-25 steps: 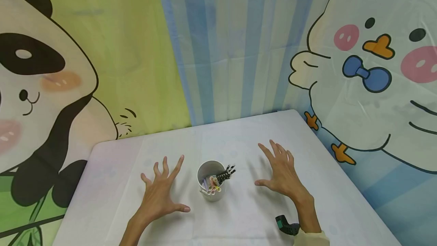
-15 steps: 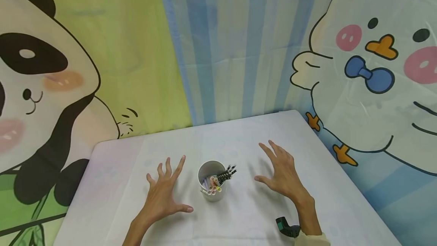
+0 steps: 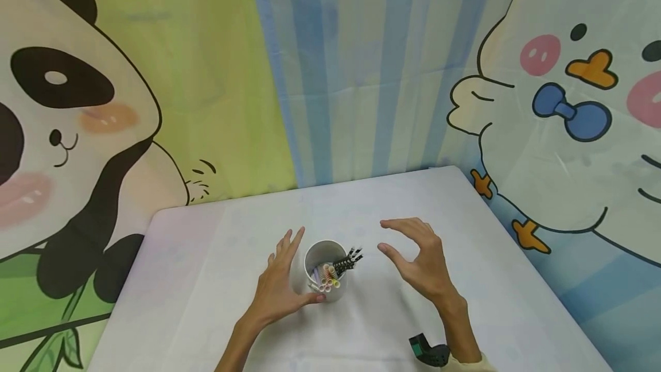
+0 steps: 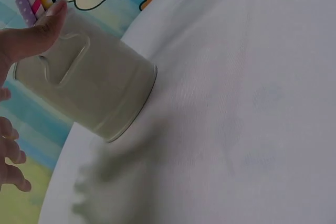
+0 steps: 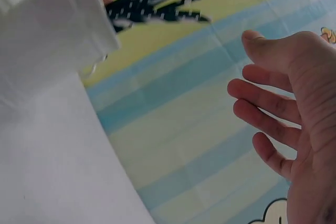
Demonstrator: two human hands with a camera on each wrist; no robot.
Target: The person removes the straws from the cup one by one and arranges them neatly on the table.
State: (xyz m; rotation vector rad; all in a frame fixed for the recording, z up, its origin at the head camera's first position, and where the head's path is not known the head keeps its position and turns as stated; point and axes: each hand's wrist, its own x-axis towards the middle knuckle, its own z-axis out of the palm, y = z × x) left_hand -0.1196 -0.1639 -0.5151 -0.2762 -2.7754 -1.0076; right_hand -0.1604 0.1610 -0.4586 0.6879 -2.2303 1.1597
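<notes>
A white bucket-like cup (image 3: 338,293) stands on the table, holding several patterned paper straws (image 3: 325,278). Black straws with white dots (image 5: 157,6) lean out over its right rim. My left hand (image 3: 281,286) is at the cup's left side with fingers spread; its thumb (image 4: 39,35) overlaps the near rim. To the right of the cup, my right hand (image 3: 426,260) hangs apart from it, thumb and fingers forming a wide curve with nothing between. A raised panel shows on the cup's wall (image 4: 110,87) in the left wrist view.
The white-covered table (image 3: 248,217) ends at a back edge against striped and green curtains (image 3: 351,73). Cartoon panda and chick prints flank it. A black device (image 3: 428,352) is at my right wrist.
My left hand has moved right to the cup, thumb now at its rim. My right hand has turned inward and its fingers have drawn closer together. The view has shifted slightly.
</notes>
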